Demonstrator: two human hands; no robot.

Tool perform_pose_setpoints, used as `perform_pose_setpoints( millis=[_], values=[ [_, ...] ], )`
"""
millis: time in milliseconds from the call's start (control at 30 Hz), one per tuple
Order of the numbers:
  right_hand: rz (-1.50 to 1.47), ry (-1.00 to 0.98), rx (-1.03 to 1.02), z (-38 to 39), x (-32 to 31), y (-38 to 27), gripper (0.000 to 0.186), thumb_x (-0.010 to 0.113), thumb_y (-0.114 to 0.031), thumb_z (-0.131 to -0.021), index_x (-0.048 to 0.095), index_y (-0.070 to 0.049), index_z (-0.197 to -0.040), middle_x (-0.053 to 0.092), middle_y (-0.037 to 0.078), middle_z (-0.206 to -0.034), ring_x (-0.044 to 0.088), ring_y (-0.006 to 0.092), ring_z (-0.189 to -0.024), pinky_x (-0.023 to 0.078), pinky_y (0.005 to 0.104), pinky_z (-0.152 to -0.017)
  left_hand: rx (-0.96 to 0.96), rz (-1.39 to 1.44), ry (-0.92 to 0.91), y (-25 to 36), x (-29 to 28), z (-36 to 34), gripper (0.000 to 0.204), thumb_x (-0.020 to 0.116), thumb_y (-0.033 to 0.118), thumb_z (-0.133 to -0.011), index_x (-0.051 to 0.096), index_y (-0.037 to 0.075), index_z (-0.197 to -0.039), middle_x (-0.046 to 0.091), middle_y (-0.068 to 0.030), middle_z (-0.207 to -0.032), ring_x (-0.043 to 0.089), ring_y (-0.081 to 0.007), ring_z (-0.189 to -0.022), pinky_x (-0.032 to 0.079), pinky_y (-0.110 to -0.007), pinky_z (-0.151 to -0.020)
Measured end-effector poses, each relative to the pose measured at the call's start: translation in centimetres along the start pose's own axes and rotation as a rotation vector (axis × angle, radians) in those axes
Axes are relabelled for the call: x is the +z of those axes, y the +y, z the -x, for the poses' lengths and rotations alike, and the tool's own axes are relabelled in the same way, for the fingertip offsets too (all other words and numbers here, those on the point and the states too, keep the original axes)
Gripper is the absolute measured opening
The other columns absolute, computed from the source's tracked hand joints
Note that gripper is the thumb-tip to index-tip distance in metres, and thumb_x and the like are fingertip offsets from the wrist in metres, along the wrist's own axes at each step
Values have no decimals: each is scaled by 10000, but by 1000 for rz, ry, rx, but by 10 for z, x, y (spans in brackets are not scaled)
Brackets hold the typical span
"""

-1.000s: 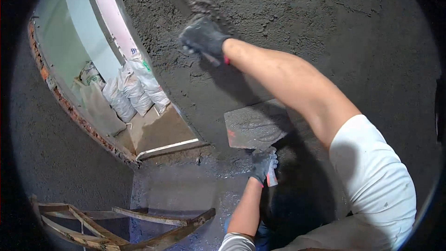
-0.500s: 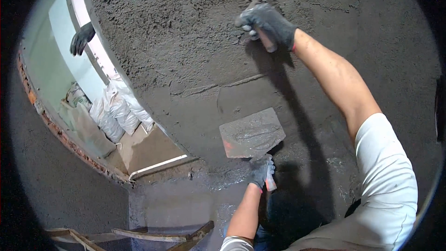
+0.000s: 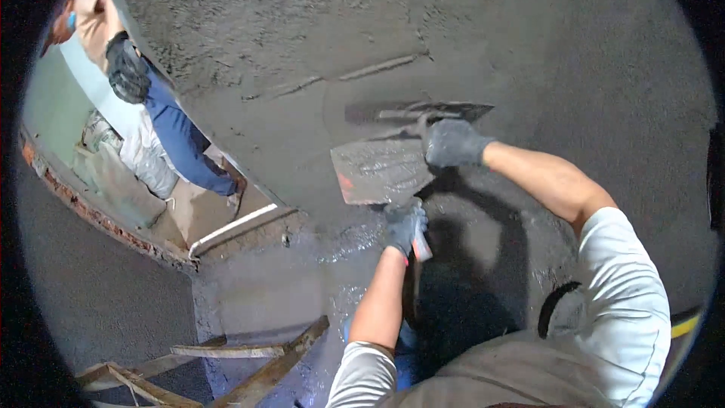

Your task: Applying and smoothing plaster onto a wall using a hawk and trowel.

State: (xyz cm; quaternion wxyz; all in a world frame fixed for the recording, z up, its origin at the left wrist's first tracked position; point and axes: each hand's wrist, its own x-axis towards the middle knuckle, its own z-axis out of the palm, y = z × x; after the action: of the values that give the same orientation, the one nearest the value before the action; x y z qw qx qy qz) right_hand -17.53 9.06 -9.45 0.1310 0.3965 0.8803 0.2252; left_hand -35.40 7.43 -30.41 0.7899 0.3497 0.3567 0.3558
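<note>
My left hand [image 3: 404, 224], in a grey glove, grips the handle of a mortar hawk [image 3: 366, 168]. The hawk's flat rectangular plate carries a smear of wet grey mortar. Just above it and to its right, my gloved right hand [image 3: 456, 143] is closed round a plastering trowel [image 3: 472, 111]. The trowel's long blade appears almost edge-on, close to the hawk's far edge; I cannot tell whether the two touch. Behind both tools spreads a wall [image 3: 302, 38] coated in grey mortar, rough at the upper left and smoother to the right, with a raised mortar ridge [image 3: 377, 68] across it.
At the left, a co-worker in blue trousers [image 3: 177, 132] stands in a doorway, one black-gloved hand [image 3: 127, 69] at the wall's edge. White sacks [image 3: 147, 159] sit behind that person. Wooden bars [image 3: 264, 366] cross the lower left. A white strip [image 3: 234, 228] lies along the doorway's foot.
My right hand has come down from the rough upper wall to beside the hawk, turning the trowel. The co-worker has moved further into the doorway. The view has shifted slightly.
</note>
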Motion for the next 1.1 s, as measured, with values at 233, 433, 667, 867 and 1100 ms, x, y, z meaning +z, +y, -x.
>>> perform_pose_setpoints(
  millis=[233,433,667,867,1100],
  values=[
    [-361,22,204,62,-29,-56,367,509,-209,-755,584,29,-1024,635,166,-727,631,323,-653,491,437,-561,115,53,62,59,11,46,156,534,187,-855,553,91,-977,550,-19,-687,515,-145,-499,425,-263,-398],
    [-224,441,270,31,-12,-44,270,526,-168,-723,597,42,-877,575,159,-592,595,293,-544,463,408,-487,893,-1141,126,31,33,59,193,552,235,-854,605,138,-1012,639,-93,-838,586,-270,-753,468,-412,-673],
    [-284,74,269,37,-25,-67,336,457,-175,-772,582,108,-905,609,213,-631,636,288,-573,520,385,-552,111,-275,149,64,2,72,181,623,224,-805,561,81,-897,519,-26,-622,516,-138,-488,411,-260,-405],
    [-264,131,312,31,-42,-20,234,467,-214,-782,629,-85,-672,632,134,-701,625,303,-631,472,467,-555,258,-498,136,76,16,90,124,618,182,-804,553,80,-775,557,-43,-618,542,-158,-480,416,-294,-379],
    [-423,94,480,-93,-45,30,259,458,-214,-806,599,-38,-933,646,181,-854,635,342,-797,494,448,-714,-82,68,-132,37,-7,41,101,588,196,-825,569,105,-784,545,-41,-620,508,-187,-511,390,-316,-433]
  ],
)
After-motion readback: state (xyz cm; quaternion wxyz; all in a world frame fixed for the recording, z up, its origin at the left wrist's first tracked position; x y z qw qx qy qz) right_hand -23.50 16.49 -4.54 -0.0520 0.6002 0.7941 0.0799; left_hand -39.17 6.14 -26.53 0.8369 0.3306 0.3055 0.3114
